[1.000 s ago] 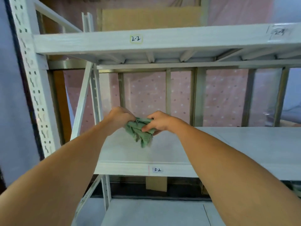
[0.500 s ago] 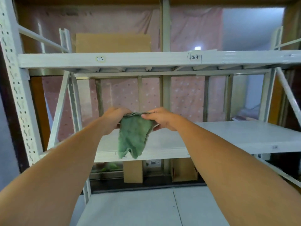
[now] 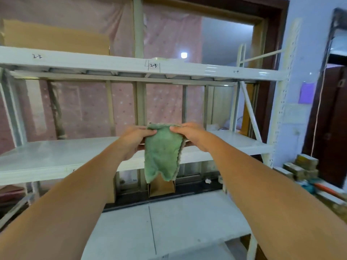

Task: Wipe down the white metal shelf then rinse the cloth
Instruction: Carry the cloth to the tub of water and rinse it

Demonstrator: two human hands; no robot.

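Observation:
A green cloth (image 3: pixel 161 152) hangs spread out in front of the white metal shelf (image 3: pixel 56 156). My left hand (image 3: pixel 134 139) pinches its upper left corner and my right hand (image 3: pixel 189 135) pinches its upper right corner, so it drapes down flat between them. Both arms reach forward over the middle shelf board. The cloth's lower edge dangles below that board's front rim. A higher shelf beam (image 3: pixel 131 64) carries handwritten labels, and a lower board (image 3: pixel 178 222) lies beneath my arms.
A cardboard sheet (image 3: pixel 56 40) stands on the top shelf at the left. A small open cardboard box (image 3: pixel 161 188) sits behind the lower board. Stacked bricks and clutter (image 3: pixel 304 166) lie on the floor at the right, beside a dark wooden door frame (image 3: pixel 272 53).
The bunched cloth has been pulled open and now hangs flat between my two hands. My view has swung right and back, showing more of the shelf's right end.

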